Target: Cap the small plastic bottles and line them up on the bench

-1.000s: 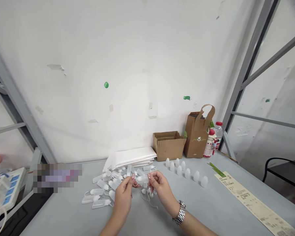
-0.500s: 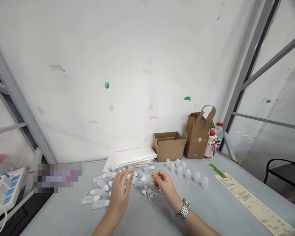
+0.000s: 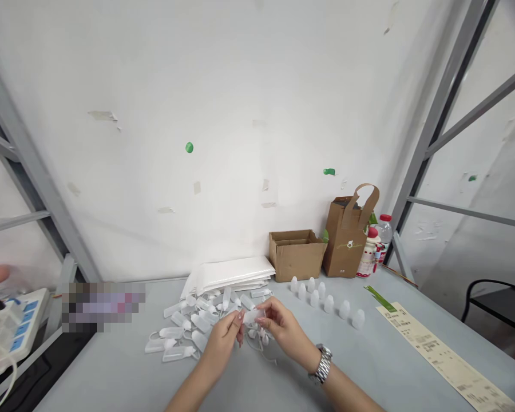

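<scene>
Between my two hands is a small translucent plastic squeeze bottle (image 3: 253,316), held roughly level above the table. My right hand (image 3: 286,331), with a metal watch on its wrist, is closed around the bottle's right end. At its left end, the fingertips of my left hand (image 3: 223,340) are pinched together on it; the tip there is hidden. A pile of similar bottles (image 3: 175,353) with tethered white caps lies left of and behind my left hand. Below the held bottle are several loose caps with thin straps (image 3: 264,339).
Several small frosted bottles (image 3: 344,309) stand upright in rows at right. White padded envelopes (image 3: 236,274), an open cardboard box (image 3: 298,260), a brown paper bag (image 3: 345,246) and drink bottles (image 3: 384,232) line the wall. A printed paper strip (image 3: 438,349) lies right, a power strip (image 3: 23,326) left.
My left hand has moved right and its fingers have closed on the left end of the bottle. My right hand has stayed near its place, holding the bottle. The view has shifted slightly.
</scene>
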`<state>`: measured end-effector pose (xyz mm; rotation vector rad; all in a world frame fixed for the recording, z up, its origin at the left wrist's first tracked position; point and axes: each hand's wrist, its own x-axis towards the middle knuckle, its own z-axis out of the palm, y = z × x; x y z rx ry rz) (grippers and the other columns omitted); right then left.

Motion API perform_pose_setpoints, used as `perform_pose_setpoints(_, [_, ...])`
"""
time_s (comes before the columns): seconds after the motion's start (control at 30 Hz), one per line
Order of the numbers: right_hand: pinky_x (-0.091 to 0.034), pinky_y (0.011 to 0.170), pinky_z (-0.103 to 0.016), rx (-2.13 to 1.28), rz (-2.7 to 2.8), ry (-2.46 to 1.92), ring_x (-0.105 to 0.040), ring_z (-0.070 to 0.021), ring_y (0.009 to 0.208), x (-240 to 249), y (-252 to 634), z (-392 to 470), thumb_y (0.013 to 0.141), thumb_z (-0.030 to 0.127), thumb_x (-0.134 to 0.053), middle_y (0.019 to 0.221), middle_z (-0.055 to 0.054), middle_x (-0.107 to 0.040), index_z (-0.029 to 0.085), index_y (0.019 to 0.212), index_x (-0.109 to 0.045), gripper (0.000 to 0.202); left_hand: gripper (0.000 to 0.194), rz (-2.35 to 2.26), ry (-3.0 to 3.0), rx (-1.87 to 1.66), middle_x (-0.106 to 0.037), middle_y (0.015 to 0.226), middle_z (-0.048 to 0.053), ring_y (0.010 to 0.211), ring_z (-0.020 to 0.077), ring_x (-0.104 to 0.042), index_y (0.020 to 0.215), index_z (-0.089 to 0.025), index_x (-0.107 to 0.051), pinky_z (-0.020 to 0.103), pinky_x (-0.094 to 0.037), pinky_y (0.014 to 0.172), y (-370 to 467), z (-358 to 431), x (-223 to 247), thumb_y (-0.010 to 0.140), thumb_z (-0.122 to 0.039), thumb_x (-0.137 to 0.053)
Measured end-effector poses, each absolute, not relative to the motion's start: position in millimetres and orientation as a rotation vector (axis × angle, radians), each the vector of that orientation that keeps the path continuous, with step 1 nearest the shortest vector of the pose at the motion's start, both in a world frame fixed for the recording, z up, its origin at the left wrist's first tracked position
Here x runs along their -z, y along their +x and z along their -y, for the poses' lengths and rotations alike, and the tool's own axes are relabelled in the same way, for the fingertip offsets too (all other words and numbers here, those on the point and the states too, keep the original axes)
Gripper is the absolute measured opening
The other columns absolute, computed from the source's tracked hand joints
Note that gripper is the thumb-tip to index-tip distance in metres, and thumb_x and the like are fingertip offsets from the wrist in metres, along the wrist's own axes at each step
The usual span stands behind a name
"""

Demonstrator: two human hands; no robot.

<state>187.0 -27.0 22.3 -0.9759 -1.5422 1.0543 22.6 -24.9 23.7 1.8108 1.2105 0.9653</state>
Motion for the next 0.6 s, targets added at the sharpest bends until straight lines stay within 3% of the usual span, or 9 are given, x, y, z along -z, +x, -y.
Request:
perform_pose_setpoints(0.07, [-0.043, 0.063, -0.026, -1.040, 1.575, -1.025, -0.053, -0.0137, 0.066, -22, 188, 27, 0.078, 0.045, -0.054, 0.073, 0.000, -0.058, 0.019, 0.087, -0.057, 0.027, 0.043, -1.196, 1.766, -0.976, -0.046, 0.052, -0.002, 0.057, 0.0156, -0.049, 0.056, -0.021, -0.042, 0.027, -0.039, 0.060, 24, 25, -22, 0.084, -0.050, -0.026])
perform_pose_setpoints(0.2, [-0.040, 0.052, -0.025, -1.121, 1.593, -1.134, -0.049, -0.0119, 0.049, -21, 189, 25, 0.083, 0.048, -0.042, 0.056, 0.002, -0.053, 0.016, 0.081, -0.057, 0.035, 0.043, -1.176, 1.696, -0.994, -0.044, 0.051, -0.003, 0.054, 0.0148, -0.047, 0.056, -0.021, -0.043, 0.026, -0.037, 0.058, 26, 22, -17, 0.079, -0.056, -0.033])
perform_pose_setpoints(0.33, [-0.042, 0.062, -0.025, -0.986, 1.668, -1.069, -0.053, -0.0139, 0.065, -25, 192, 25, 0.078, 0.044, -0.053, 0.070, 0.000, -0.057, 0.019, 0.091, -0.058, 0.029, 0.050, -1.151, 1.507, -0.957, -0.041, 0.045, -0.005, 0.045, 0.0127, -0.044, 0.052, -0.021, -0.042, 0.026, -0.036, 0.052, 30, 17, -13, 0.072, -0.066, -0.034])
perform_pose_setpoints(0.5, [-0.042, 0.054, -0.025, -1.060, 1.672, -1.176, -0.052, -0.0125, 0.053, -26, 191, 25, 0.085, 0.047, -0.039, 0.061, 0.000, -0.056, 0.016, 0.078, -0.059, 0.037, 0.052, -1.127, 1.476, -0.938, -0.043, 0.043, -0.004, 0.044, 0.0113, -0.043, 0.051, -0.019, -0.044, 0.024, -0.034, 0.050, 33, 16, -11, 0.066, -0.069, -0.040])
perform_pose_setpoints(0.6, [-0.042, 0.060, -0.025, -0.917, 1.761, -1.180, -0.053, -0.0138, 0.061, -27, 191, 26, 0.084, 0.040, -0.046, 0.066, -0.001, -0.057, 0.017, 0.081, -0.061, 0.027, 0.055, -1.125, 1.401, -0.879, -0.040, 0.039, -0.005, 0.040, 0.0103, -0.040, 0.048, -0.020, -0.042, 0.024, -0.032, 0.047, 34, 14, -10, 0.059, -0.074, -0.039])
